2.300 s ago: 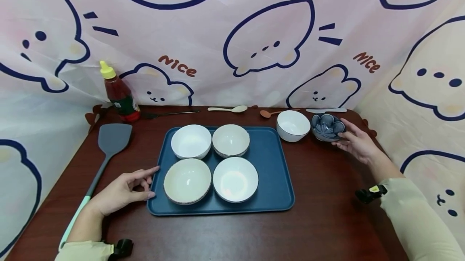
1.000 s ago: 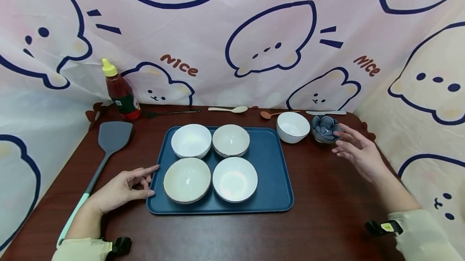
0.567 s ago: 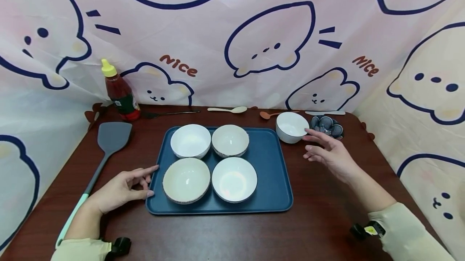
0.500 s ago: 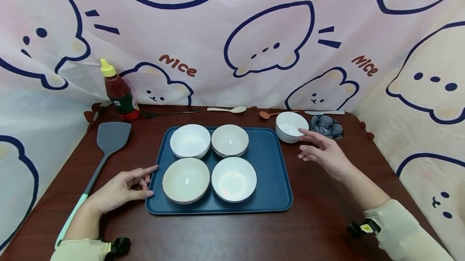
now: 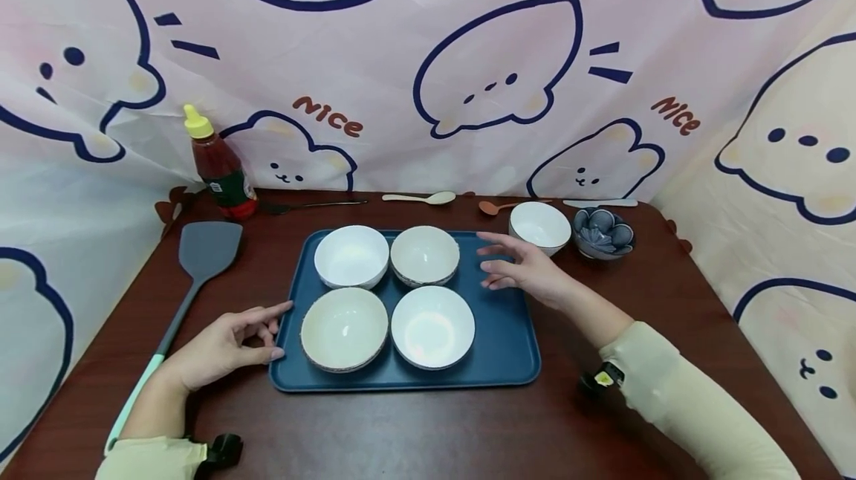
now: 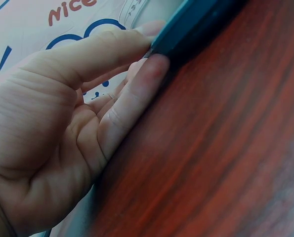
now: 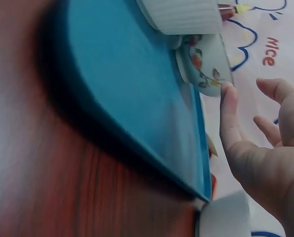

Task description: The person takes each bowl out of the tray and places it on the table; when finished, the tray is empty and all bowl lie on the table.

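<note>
Just ahead of the right hand (image 5: 528,272), whose fingers are spread wide and hold nothing, sits the back-right bowl (image 5: 425,255) on the blue tray (image 5: 498,309); the hand hovers over the tray's right part, fingertips pointing toward that bowl. In the right wrist view the fingers (image 7: 229,106) are straight and loose, the nearest tip close by the bowl's patterned side (image 7: 206,59); whether it touches cannot be told.

Behind the right hand's knuckles, off the tray, stands a white bowl (image 5: 539,226), and just beside that a small dark blue flower-shaped bowl (image 5: 603,233).

At the tray's front-left corner the left hand (image 5: 224,346) rests on the table (image 5: 428,428). Its thumb (image 6: 132,111) and forefinger (image 6: 95,52) lie against the tray's edge (image 6: 186,24), fingers relaxed, gripping nothing.

Beyond the left fingertips, on the tray, lie three more bowls: front-left (image 5: 344,328), front-right (image 5: 432,327) and back-left (image 5: 351,257). Left of that hand lies a grey spatula (image 5: 200,257), and farther back a red sauce bottle (image 5: 217,166).
</note>
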Motion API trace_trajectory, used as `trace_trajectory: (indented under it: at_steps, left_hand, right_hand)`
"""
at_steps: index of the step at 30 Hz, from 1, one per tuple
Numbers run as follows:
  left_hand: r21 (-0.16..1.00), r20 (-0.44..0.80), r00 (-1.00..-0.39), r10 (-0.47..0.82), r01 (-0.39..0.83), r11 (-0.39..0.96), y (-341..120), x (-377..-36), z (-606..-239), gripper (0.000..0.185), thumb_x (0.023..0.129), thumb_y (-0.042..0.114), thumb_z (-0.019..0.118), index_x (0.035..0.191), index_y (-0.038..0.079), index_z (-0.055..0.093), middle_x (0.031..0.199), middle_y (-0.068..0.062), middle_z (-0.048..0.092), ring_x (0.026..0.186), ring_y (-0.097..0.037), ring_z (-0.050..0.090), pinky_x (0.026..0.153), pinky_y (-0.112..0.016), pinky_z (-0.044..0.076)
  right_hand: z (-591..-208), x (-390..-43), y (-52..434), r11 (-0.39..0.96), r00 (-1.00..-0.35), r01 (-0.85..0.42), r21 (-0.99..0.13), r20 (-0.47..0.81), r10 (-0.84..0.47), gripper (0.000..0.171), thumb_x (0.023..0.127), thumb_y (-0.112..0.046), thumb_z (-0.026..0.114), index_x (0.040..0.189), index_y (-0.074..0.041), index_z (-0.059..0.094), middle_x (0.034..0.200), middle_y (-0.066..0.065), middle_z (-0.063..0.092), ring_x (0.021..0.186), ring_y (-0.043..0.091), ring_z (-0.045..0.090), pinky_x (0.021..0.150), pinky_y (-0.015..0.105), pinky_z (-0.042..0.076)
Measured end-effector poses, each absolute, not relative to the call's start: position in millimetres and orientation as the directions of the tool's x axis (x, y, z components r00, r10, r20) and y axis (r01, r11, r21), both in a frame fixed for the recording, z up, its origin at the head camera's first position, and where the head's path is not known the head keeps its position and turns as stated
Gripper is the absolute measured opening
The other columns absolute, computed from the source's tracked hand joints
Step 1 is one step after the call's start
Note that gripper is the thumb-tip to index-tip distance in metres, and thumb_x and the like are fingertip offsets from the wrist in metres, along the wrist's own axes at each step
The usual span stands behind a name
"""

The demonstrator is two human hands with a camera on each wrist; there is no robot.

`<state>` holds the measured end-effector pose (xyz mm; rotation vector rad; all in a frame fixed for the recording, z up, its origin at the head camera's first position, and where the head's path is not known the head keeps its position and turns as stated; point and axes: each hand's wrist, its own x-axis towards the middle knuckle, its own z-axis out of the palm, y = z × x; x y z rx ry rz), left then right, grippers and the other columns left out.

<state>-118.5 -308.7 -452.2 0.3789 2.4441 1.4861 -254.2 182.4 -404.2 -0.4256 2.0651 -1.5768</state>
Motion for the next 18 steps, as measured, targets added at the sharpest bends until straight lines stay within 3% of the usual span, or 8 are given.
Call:
trace_trajectory:
  at_steps: [10,18]
  left_hand:
    - [0.896,-0.078,-0.931,0.357,0.091,0.435,-308,-120,-452,0.065,0.088,0.016,0.077,0.146,0.005,0.049,0.100,-0.011,0.056,0.088,-0.013,0.058,0.074,-0.022,0.049]
    - [0.890,-0.085,-0.936,0.343,0.084,0.448,-308,-118,-452,0.065,0.088,0.017,0.077,0.145,0.005,0.050,0.100,-0.011,0.056,0.088,-0.013,0.058,0.074,-0.022,0.049]
  right_hand:
    - [-413,-270,147,0.227,-0.797,0.107,-0.968,-0.220,-0.563,0.066,0.097,-0.025,0.067,0.155,-0.025,0.035,0.148,0.017,0.038,0.098,0.025,0.072,0.088,0.037,0.058]
    - [-420,-270,133,0.195,-0.758,0.157,-0.968,-0.245,-0.604,0.068,0.100,-0.022,0.062,0.158,-0.031,0.026,0.142,0.022,0.038,0.096,0.023,0.071,0.087,0.039,0.058]
